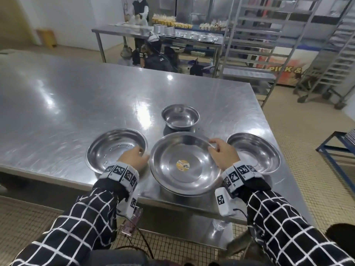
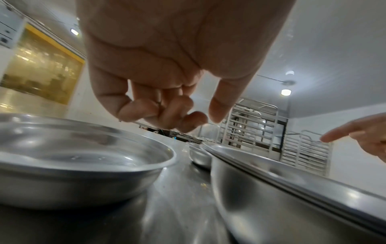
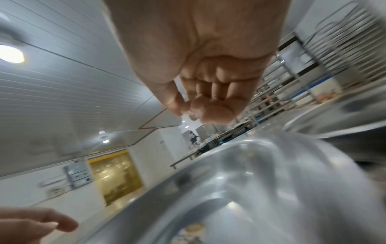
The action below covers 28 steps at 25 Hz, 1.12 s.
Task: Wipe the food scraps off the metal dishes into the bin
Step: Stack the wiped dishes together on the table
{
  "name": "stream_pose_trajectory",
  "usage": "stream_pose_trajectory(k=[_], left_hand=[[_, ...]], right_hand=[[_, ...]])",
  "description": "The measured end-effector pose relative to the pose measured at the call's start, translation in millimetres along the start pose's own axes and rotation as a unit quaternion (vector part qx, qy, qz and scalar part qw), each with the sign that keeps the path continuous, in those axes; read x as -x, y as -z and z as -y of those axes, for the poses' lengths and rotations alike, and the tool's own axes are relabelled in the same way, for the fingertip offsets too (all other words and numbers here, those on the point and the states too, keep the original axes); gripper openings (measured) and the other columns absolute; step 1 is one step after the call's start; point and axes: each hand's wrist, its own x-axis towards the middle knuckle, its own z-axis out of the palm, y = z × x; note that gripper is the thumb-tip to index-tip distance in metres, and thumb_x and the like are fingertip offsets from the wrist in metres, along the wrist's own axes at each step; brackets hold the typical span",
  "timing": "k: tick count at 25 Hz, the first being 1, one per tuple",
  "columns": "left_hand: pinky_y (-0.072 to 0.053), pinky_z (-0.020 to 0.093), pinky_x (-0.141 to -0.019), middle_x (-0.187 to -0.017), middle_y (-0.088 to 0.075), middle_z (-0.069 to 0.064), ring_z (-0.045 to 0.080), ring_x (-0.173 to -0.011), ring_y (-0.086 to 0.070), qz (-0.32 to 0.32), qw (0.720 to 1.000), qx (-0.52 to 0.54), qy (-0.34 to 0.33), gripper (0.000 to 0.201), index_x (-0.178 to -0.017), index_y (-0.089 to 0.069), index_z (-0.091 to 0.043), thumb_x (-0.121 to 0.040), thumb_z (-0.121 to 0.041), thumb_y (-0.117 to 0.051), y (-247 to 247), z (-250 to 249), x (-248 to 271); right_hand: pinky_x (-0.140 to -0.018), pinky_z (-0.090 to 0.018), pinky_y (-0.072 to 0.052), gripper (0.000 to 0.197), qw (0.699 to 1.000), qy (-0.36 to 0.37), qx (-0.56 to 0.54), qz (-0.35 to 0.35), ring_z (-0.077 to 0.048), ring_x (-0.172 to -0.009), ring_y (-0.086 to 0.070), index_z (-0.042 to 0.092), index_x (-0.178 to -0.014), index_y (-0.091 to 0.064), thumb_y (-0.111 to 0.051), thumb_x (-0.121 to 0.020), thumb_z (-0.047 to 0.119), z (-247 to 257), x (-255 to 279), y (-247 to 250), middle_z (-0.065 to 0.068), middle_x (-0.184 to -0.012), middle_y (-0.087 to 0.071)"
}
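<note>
Left hand at 9 o'clock of the large centre dish, over the gap between it and the left dish; fingers loosely curled, nothing in them, thumb hanging straight down. Right hand at 2 o'clock of the same dish, just above its rim; fingertips bunched against the thumb, impossible to tell whether pinching anything or touching the rim. Marker-printed bands on both wrists, black-and-white checked sleeves behind them.

In the middle of the large centre dish, a round yellow sticker. Near edge of that dish right at the near edge of the worktop. At 3 o'clock of it, just beside the right hand, the right dish. At 12 o'clock, close behind, a small deep bowl, upright. All four of shiny metal, set on the steel worktop. A few dark specks on the worktop by the small bowl.

Farther out, at 1 o'clock, tall metal racks; at 12 o'clock, a second steel table with tins and packets, and a person standing behind it.
</note>
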Motion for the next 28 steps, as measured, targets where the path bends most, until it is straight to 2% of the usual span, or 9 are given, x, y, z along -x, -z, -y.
stream_pose_trajectory(k=[2, 5, 11, 14, 17, 19, 22, 25, 28], left_hand=[[-0.039, 0.034, -0.095, -0.127, -0.058, 0.01, 0.026, -0.115, -0.055, -0.03, 0.999, 0.01, 0.039, 0.042, -0.131, -0.049, -0.013, -0.096, -0.035, -0.046, 13, 7, 2], [-0.04, 0.035, -0.092, -0.132, -0.055, 0.013, 0.029, -0.118, -0.053, -0.056, 0.991, 0.024, 0.121, 0.044, -0.135, -0.045, -0.012, -0.095, -0.029, -0.047, 32, 32, 2], [-0.046, 0.044, -0.094, -0.133, -0.044, 0.019, 0.036, -0.112, -0.054, -0.102, 0.944, 0.085, 0.301, 0.067, -0.142, -0.027, -0.01, -0.09, -0.039, -0.055, 45, 91, -1], [-0.047, 0.044, -0.093, -0.127, -0.051, 0.022, 0.038, -0.109, -0.057, -0.093, 0.915, 0.145, 0.365, 0.07, -0.143, -0.022, -0.004, -0.09, -0.033, -0.056, 43, 106, -5], [-0.048, 0.03, -0.072, -0.103, -0.059, 0.013, 0.027, -0.089, -0.058, -0.046, 0.927, 0.133, 0.348, 0.04, -0.123, -0.048, 0.002, -0.094, -0.025, -0.052, 38, 108, -5], [-0.05, 0.032, -0.075, -0.104, -0.063, 0.014, 0.027, -0.089, -0.061, -0.061, 0.927, 0.144, 0.341, 0.033, -0.116, -0.051, 0.001, -0.092, -0.022, -0.053, 33, 107, -7], [-0.049, 0.031, -0.067, -0.092, -0.065, 0.014, 0.026, -0.078, -0.062, -0.104, 0.93, 0.169, 0.31, 0.022, -0.106, -0.05, -0.001, -0.09, -0.015, -0.053, 37, 100, -8], [-0.042, 0.026, -0.056, -0.082, -0.064, 0.013, 0.026, -0.072, -0.059, -0.127, 0.946, 0.169, 0.245, 0.012, -0.097, -0.055, -0.004, -0.089, -0.012, -0.052, 54, 77, -11], [-0.044, 0.03, -0.061, -0.083, -0.064, 0.012, 0.027, -0.075, -0.058, -0.139, 0.964, 0.161, 0.159, 0.01, -0.091, -0.057, -0.007, -0.091, -0.016, -0.052, 67, 50, -14]], right_hand=[[-0.071, -0.035, -0.055, 0.029, 0.998, 0.046, -0.009, 0.033, -0.015, -0.07, -0.056, 0.022, -0.122, -0.056, -0.05, -0.094, 0.022, 26, -23, -7, 0.002, -0.077, -0.056], [-0.078, -0.031, -0.052, 0.031, 0.987, 0.112, 0.01, 0.113, -0.014, -0.081, -0.056, 0.018, -0.125, -0.056, -0.05, -0.095, 0.02, 68, -60, -38, 0.007, -0.085, -0.056], [-0.102, -0.032, -0.039, 0.045, 0.94, 0.128, 0.178, 0.262, -0.024, -0.123, -0.05, 0.016, -0.14, -0.042, -0.047, -0.096, 0.026, 123, -118, -122, -0.008, -0.139, -0.049], [-0.099, -0.036, -0.042, 0.043, 0.928, 0.122, 0.215, 0.279, -0.03, -0.121, -0.052, 0.009, -0.131, -0.051, -0.052, -0.092, 0.027, 129, -137, -154, -0.013, -0.132, -0.054], [-0.09, -0.043, -0.051, 0.041, 0.924, 0.117, 0.209, 0.299, -0.033, -0.106, -0.061, 0.01, -0.115, -0.061, -0.062, -0.08, 0.032, 125, -157, -176, -0.014, -0.118, -0.062], [-0.086, -0.045, -0.054, 0.044, 0.925, 0.106, 0.19, 0.311, -0.033, -0.1, -0.063, 0.01, -0.111, -0.062, -0.066, -0.074, 0.034, 115, -171, -190, -0.014, -0.113, -0.064], [-0.084, -0.043, -0.055, 0.042, 0.938, 0.09, 0.146, 0.3, -0.032, -0.096, -0.065, 0.009, -0.118, -0.058, -0.064, -0.081, 0.028, 119, -164, -178, -0.016, -0.113, -0.064], [-0.068, -0.032, -0.055, 0.036, 0.951, 0.072, 0.087, 0.289, -0.022, -0.072, -0.063, 0.013, -0.125, -0.052, -0.057, -0.09, 0.016, 123, -155, -145, -0.012, -0.092, -0.066], [-0.064, -0.031, -0.055, 0.042, 0.971, 0.058, 0.008, 0.23, -0.019, -0.067, -0.062, 0.017, -0.132, -0.049, -0.055, -0.091, 0.013, 115, -143, -103, -0.006, -0.086, -0.065]])
